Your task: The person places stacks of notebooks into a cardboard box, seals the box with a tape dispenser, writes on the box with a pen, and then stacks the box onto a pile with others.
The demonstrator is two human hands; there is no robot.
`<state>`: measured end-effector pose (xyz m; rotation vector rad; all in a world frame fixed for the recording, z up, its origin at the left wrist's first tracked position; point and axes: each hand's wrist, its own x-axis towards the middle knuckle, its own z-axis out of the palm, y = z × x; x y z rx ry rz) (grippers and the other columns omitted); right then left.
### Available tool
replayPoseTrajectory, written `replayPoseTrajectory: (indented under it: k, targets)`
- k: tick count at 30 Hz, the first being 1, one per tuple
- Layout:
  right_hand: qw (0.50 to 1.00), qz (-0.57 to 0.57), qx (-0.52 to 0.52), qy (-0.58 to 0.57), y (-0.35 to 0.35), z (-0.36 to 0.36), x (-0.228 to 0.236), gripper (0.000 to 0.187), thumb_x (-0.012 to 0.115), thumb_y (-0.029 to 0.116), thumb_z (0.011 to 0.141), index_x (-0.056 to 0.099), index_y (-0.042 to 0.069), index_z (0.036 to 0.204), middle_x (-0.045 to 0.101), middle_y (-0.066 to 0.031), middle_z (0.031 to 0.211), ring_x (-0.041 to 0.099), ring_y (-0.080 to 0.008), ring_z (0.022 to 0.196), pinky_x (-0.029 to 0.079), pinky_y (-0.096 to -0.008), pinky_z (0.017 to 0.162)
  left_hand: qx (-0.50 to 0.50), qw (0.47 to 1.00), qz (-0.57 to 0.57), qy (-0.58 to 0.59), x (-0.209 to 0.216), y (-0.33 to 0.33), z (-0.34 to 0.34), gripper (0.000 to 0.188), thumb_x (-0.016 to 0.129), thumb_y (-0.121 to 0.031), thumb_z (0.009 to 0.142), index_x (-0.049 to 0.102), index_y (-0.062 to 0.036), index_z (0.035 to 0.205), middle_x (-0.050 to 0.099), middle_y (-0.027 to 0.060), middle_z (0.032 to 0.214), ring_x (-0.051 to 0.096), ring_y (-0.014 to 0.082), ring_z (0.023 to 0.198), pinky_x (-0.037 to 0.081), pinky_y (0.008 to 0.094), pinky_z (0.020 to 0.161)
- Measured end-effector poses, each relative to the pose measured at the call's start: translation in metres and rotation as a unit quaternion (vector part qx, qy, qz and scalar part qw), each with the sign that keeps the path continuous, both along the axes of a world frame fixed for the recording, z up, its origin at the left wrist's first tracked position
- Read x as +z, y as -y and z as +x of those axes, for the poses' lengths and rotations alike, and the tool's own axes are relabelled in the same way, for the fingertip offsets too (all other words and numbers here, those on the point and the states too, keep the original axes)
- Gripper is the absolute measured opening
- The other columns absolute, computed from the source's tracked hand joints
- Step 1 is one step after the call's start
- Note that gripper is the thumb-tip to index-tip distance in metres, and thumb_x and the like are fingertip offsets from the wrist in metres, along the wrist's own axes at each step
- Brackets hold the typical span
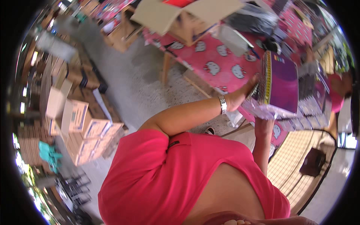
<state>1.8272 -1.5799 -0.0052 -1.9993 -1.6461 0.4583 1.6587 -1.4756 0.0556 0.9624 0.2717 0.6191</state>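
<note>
Over the edge of a pink patterned table (213,69), I hold a stack of spiral-bound notebooks (279,82) with a purple cover on top. Clear plastic wrap shows along the lower edge of the stack. My left hand (240,96), below a metal wristwatch, is closed on the spiral side. From underneath, my right hand (263,123) supports the near end; its fingers are hidden by the stack. More wrapped notebooks (311,108) lie in rows on the table just right of the stack.
An open cardboard box (187,28) and dark goods in clear plastic (253,18) stand on the table's far part. Cardboard boxes (88,127) are piled at left. At lower right, a dark brown item (313,162) rests on a woven surface (290,157). A person in pink (337,90) is at far right.
</note>
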Motion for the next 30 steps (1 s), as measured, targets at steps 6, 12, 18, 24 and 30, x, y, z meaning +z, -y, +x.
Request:
replayPoseTrajectory:
  k: [6, 12, 18, 24, 30]
  targets:
    - [0.681, -0.045, 0.082, -0.727, 0.017, -0.099, -0.027, 0.048, 0.056, 0.041, 0.089, 0.048, 0.007, 0.123, 0.052, -0.0080, 0.122, 0.052, -0.0227, 0.110, 0.044, -0.0404, 0.093, 0.118, 0.990, 0.068, 0.036, 0.010, 0.057, -0.146, 0.085, 0.041, -0.069, 0.085, 0.018, -0.0142, 0.146, 0.028, 0.0050, 0.147, 0.027, 0.0155, 0.134, 0.025, 0.0347, 0.110]
    - [0.597, -0.237, 0.190, -0.743, 0.026, -0.278, -0.030, 0.062, 0.064, 0.040, 0.082, 0.038, 0.008, 0.129, 0.050, -0.0110, 0.124, 0.050, -0.0257, 0.112, 0.043, -0.0408, 0.093, 0.290, 0.956, -0.030, -0.038, -0.021, 0.137, -0.326, 0.087, 0.040, -0.071, 0.084, 0.021, -0.0112, 0.144, 0.031, 0.0118, 0.144, 0.024, 0.0202, 0.135, 0.023, 0.0354, 0.110]
    - [0.524, -0.408, 0.279, -0.693, 0.044, -0.474, -0.039, 0.080, 0.072, 0.039, 0.075, 0.028, 0.010, 0.135, 0.047, -0.0140, 0.125, 0.048, -0.0287, 0.114, 0.043, -0.0412, 0.093, 0.385, 0.893, -0.231, -0.005, 0.016, 0.227, -0.508, 0.088, 0.032, -0.076, 0.083, 0.038, -0.0057, 0.136, 0.043, 0.0139, 0.136, 0.039, 0.0243, 0.127, 0.033, 0.0370, 0.104]
    - [0.497, -0.506, 0.378, -0.595, 0.041, -0.659, -0.047, 0.099, 0.080, 0.038, 0.068, 0.018, 0.012, 0.141, 0.045, -0.0170, 0.127, 0.046, -0.0318, 0.115, 0.042, -0.0417, 0.093, 0.450, 0.783, -0.359, 0.236, 0.004, 0.288, -0.657, 0.075, 0.040, -0.070, 0.084, 0.055, -0.0052, 0.118, 0.061, 0.0151, 0.112, 0.061, 0.0244, 0.101, 0.049, 0.0389, 0.090]
    - [0.574, -0.468, 0.551, -0.383, 0.042, -0.831, -0.055, 0.107, 0.086, 0.026, 0.058, 0.021, 0.013, 0.142, 0.049, -0.0171, 0.124, 0.050, -0.0323, 0.112, 0.045, -0.0399, 0.089, 0.634, 0.673, -0.290, 0.248, -0.056, 0.344, -0.785, 0.054, 0.039, -0.047, 0.093, 0.045, -0.0084, 0.130, 0.052, 0.0189, 0.125, 0.055, 0.0276, 0.110, 0.048, 0.0431, 0.092]
